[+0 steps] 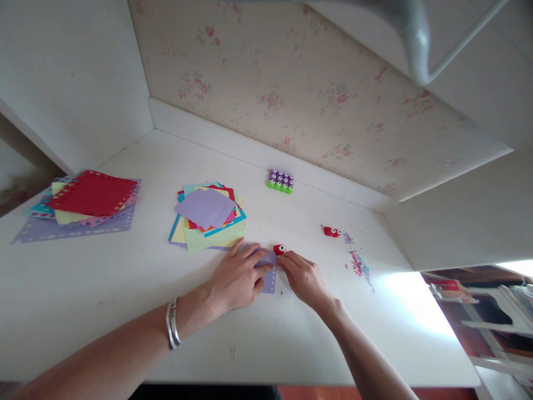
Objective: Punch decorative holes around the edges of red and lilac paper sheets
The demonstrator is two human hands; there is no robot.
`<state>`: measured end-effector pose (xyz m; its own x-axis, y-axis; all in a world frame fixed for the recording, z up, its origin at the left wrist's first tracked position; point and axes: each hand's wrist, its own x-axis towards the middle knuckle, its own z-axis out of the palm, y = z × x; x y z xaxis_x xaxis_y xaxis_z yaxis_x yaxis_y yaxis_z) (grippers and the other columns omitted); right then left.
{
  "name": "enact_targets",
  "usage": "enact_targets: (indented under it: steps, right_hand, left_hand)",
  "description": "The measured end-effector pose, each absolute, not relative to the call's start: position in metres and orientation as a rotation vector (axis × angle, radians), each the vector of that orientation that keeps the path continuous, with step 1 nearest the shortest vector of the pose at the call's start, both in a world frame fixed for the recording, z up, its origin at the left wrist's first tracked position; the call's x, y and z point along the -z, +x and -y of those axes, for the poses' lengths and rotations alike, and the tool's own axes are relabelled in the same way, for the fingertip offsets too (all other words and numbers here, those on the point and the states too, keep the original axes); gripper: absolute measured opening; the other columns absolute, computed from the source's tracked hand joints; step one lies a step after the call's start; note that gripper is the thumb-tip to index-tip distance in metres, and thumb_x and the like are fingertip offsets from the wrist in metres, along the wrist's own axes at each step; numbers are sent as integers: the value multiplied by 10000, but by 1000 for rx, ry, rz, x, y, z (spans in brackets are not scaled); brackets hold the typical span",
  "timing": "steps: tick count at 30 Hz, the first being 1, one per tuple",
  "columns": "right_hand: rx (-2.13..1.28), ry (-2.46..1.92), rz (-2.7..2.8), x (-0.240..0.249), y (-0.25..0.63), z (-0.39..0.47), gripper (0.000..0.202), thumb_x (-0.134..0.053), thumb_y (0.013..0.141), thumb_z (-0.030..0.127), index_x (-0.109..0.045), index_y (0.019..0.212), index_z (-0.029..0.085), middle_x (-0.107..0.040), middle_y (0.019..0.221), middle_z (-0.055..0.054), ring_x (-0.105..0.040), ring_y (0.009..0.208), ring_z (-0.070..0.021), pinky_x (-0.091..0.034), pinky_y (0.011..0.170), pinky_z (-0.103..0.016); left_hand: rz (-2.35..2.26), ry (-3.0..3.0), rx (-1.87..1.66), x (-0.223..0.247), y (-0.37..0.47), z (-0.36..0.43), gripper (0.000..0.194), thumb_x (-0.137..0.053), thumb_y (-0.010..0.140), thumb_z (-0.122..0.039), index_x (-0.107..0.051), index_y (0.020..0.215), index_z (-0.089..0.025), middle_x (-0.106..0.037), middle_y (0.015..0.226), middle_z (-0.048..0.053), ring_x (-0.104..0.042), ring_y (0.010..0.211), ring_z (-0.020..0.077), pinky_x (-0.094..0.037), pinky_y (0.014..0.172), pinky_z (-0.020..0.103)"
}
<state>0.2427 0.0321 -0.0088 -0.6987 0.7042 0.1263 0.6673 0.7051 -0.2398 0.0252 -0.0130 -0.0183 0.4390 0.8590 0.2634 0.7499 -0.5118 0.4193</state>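
A purple sheet (268,282) with punched holes along its right edge lies on the white table. My left hand (241,273) rests on it with fingers spread, pressing it flat. At the sheet's upper right corner is a small red punch (279,249) with a white eye. My right hand (302,275) is closed at the punch's lower side, its fingertips touching it; the fingers hide part of the punch. Just behind my left hand sits a pile of coloured paper (206,208), with a purple piece on top.
Punched sheets (97,194) are stacked at the left, a red one uppermost. Purple and green punches (280,181) stand near the back wall. Red punches (332,231) and scattered paper bits (358,264) lie to the right. A grey curved object (416,44) hangs overhead.
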Motion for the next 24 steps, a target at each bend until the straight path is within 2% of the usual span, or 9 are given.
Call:
enact_targets:
  steps: [10,17,24]
  right_hand:
    - [-436,-1104,2582,7,241,-27,219,-510,929,251,-660,1089,249,-665,1057,-59,-655,908,-172,-534,788,-283]
    - [-470,-1068,2588,10,239,-32,220,-501,925,212,-705,998,252,-691,1009,-40,-664,908,-158,-531,790,-258]
    - [-487,-1170,2506,7,232,-28,234,-440,945,202,-670,987,226,-662,1015,-73,-651,875,-171,-524,783,-278]
  left_hand:
    - [-1367,2423,-662,17,24,12,291,-526,873,-283,-641,1137,-321,-560,1314,17,-417,1278,233,-149,1134,498]
    - [-1341,2424,-663,18,23,11,292,-516,877,-275,-647,1132,-332,-552,1326,12,-425,1277,228,-135,1135,501]
    - [-1327,2415,-694,11,21,13,264,-555,846,-235,-677,1067,-313,-590,1244,22,-452,1227,234,-147,1129,494]
